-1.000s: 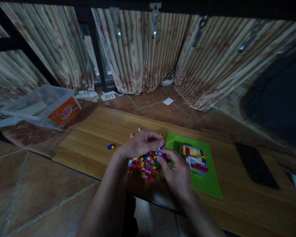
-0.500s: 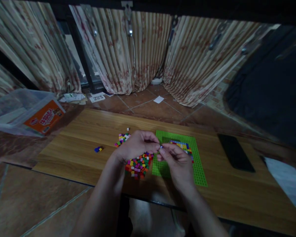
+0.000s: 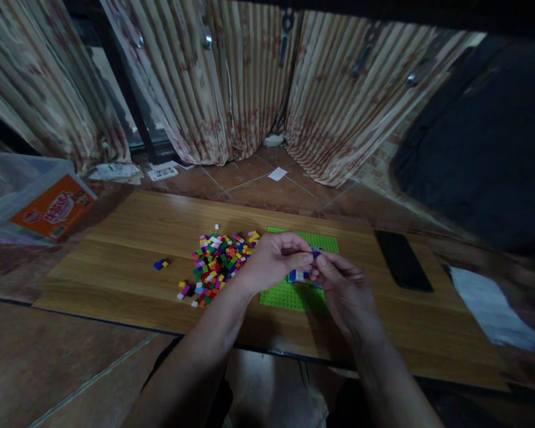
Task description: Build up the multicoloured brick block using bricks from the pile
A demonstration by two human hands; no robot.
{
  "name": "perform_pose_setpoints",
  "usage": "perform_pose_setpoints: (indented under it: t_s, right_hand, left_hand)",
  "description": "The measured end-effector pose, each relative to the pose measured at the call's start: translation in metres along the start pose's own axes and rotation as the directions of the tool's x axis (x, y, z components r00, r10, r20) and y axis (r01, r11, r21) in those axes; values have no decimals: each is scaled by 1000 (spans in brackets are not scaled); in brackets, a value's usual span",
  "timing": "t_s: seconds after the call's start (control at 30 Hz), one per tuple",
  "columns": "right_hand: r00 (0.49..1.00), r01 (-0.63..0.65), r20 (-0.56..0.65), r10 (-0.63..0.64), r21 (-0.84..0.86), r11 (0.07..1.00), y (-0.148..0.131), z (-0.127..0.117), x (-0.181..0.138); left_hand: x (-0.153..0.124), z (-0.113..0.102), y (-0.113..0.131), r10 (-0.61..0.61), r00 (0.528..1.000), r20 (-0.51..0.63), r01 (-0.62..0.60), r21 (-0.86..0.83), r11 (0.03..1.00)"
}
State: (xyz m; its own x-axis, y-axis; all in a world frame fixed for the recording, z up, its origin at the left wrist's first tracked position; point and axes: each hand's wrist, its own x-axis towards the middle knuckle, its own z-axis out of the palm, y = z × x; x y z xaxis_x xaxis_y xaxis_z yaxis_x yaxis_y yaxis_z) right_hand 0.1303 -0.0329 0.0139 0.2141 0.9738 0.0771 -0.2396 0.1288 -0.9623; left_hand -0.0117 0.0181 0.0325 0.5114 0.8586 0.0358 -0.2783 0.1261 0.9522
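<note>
Head view: bluish brick (image 3: 315,254) pinched; its long axis indistinct.

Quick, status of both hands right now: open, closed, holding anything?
Left hand: closed, pinching a small dark blue-purple plastic brick.
Right hand: closed, pinching the same brick; its exact shape is mostly hidden.

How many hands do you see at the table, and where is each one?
2. The left hand is beside the loose bricks, the right hand opposite; they meet at a small dark brick above the green baseplate. No other hand shows.
</note>
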Motion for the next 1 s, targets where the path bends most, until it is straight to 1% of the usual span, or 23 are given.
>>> perform_pose_setpoints:
  t_s: [0.07,0.1,0.17,0.2,0.23,0.3,0.37,0.43,0.53,0.73,0.83,1.0]
  right_hand:
    - [1000,-5,-18,4,-28,1000,-2,-9,0]
    - [1000,4,-28,-6,-71,997,-3,-14,0]
    - [998,52,-23,-59,-233,971,-5,-24,-1]
    - [995,94,3,-99,-344,934,-6,-28,-2]
    - [989,146,49,-139,-458,877,-6,-32,-3]
    - [967,256,172,-191,-633,730,-6,-37,-6]
    - [941,336,285,-184,-716,612,-5,-40,-8]
    - [925,373,345,-160,-744,554,-3,-42,-9]
    - [921,382,360,-149,-758,529,-1,-44,-9]
    - [918,387,366,-149,-758,525,4,-43,-6]
    - [927,373,337,-166,-764,527,6,-40,-5]
    - [934,356,302,-188,-773,525,5,-33,-5]
  left_hand:
    - [0,2,-1,-2,1000,6,2,19,1000]
    - [0,2,-2,2,1000,-2,-2,34,999]
    - [0,-2,-3,4,999,-35,-1,68,998]
    - [1,-4,-3,4,998,-66,2,83,997]
    - [2,-7,-4,3,994,-108,7,96,995]
    - [4,-13,-6,1,977,-214,24,113,993]
    - [6,-17,-8,-2,952,-306,42,124,991]
    - [8,-18,-8,-9,938,-346,56,126,990]
    - [9,-16,-9,-18,940,-340,61,117,991]
    - [10,-14,-11,-5,947,-322,48,127,991]
    - [10,-16,-12,-11,947,-320,55,128,990]
    - [11,-18,-15,-8,949,-315,68,180,981]
